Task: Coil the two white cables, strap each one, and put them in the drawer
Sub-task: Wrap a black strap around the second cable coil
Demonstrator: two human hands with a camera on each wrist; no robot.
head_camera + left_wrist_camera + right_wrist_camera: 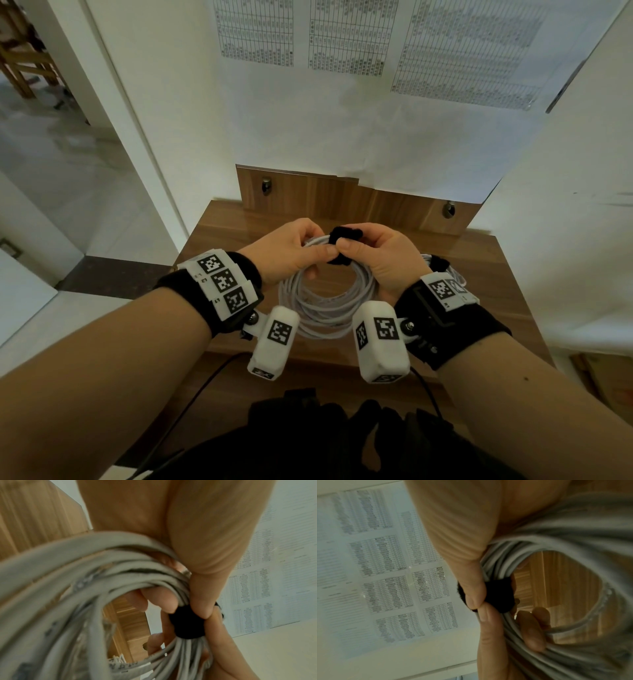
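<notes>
The wooden table point(479, 274) stands against a white wall where printed sheets point(349, 37) hang; no drawer can be seen from here. Above the table the person holds up one white coil point(325, 301), lifted and facing the chest, so that both hands can reach around its top.

The left hand point(291, 250) grips the top of the coil, fingers through the ring and thumb on the outside. I think this squeezes the loops into one tight bundle, so they do not spring apart while the strap goes on. The right hand point(380, 260) pinches the black strap point(344, 236) between thumb and fingers, and its lower fingers also hook the loops. The two thumbs touch each other just at the strap — probably to press its end flat.

In the wrist views the strap already goes around the bundle, so this step looks almost done.

Behind the right wrist a second coil point(445, 269) lies on the table, with something black on it — maybe its own strap, but I cannot tell.
</notes>
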